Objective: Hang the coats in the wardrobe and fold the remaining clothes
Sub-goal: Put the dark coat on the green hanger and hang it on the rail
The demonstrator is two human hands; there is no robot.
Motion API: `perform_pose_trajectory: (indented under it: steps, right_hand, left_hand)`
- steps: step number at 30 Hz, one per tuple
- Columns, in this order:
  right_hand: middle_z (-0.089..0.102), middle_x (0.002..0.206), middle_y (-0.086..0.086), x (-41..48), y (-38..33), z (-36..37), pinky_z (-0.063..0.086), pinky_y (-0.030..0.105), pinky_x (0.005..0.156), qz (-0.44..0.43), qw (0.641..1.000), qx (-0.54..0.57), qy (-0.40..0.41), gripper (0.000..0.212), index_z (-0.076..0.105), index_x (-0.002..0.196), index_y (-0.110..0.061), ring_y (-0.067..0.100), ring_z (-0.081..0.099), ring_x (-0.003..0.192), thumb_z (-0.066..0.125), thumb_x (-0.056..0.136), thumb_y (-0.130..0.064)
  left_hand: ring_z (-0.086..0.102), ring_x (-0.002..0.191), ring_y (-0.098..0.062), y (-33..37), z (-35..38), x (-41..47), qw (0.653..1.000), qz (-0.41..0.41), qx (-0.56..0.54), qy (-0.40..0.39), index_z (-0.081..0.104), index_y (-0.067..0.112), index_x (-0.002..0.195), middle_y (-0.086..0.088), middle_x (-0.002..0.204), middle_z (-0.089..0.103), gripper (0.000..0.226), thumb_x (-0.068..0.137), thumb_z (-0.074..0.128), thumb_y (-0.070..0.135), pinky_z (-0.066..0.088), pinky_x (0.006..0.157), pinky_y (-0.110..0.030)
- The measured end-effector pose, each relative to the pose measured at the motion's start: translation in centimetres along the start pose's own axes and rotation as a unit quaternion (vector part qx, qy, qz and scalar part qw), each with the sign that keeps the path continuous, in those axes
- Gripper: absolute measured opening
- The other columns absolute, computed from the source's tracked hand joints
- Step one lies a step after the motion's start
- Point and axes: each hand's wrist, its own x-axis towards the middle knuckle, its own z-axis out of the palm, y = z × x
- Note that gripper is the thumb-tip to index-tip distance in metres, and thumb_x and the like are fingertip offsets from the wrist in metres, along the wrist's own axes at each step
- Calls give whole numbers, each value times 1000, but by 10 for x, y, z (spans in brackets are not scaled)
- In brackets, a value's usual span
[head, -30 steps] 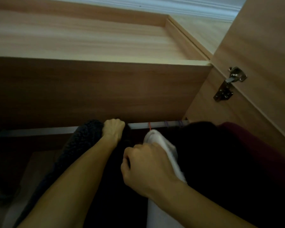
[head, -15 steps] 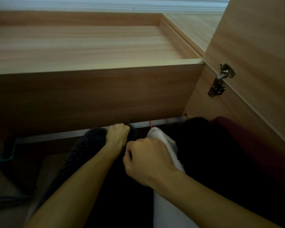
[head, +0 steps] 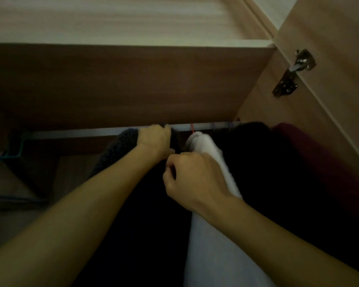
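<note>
I look up into a wooden wardrobe with a metal rail (head: 75,133) across it. My left hand (head: 154,140) is closed at the rail, gripping the top of a dark coat (head: 145,214) beside a grey knitted garment (head: 116,150). My right hand (head: 193,179) is closed in a fist on the dark coat's edge just below. Its hanger is hidden. A white garment (head: 207,245) hangs right of my hands, then a black coat (head: 263,172) and a maroon garment (head: 323,162).
The shelf board (head: 122,83) sits right above the rail. The open door with a metal hinge (head: 292,73) stands at the right. A blue-green empty hanger (head: 15,150) hangs at the rail's left end, with free rail between it and my left hand.
My view has tilted down and closer to the rail. My right hand has risen toward my left hand; both keep their grip on the dark coat.
</note>
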Motion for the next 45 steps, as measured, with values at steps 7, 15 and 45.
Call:
perform_pose_trajectory:
  steps: [7,15,45]
  right_hand:
    - [60,106,-2,-13,-11,-13,50,32,73,29,996,90,3,27,61,113,-23,16,56,91,50,90,-32]
    - [55,118,-3,-41,-35,-27,49,30,72,54,988,145,-27,30,55,120,-23,14,54,94,48,93,-34]
    - [64,112,6,-156,-53,-91,42,24,76,89,991,-51,-90,32,62,115,-13,18,59,98,47,94,-32]
  left_hand:
    - [44,118,-36,-32,-7,-78,993,-63,-26,96,30,19,138,-16,131,44,65,88,49,55,37,96,-49]
    - [48,119,-32,-35,14,-182,945,-121,-293,82,-13,35,145,-9,143,32,104,78,65,51,44,80,-38]
    - [-3,145,-23,106,111,-295,803,30,-583,-116,-9,40,146,-5,158,-7,104,72,53,76,17,113,-57]
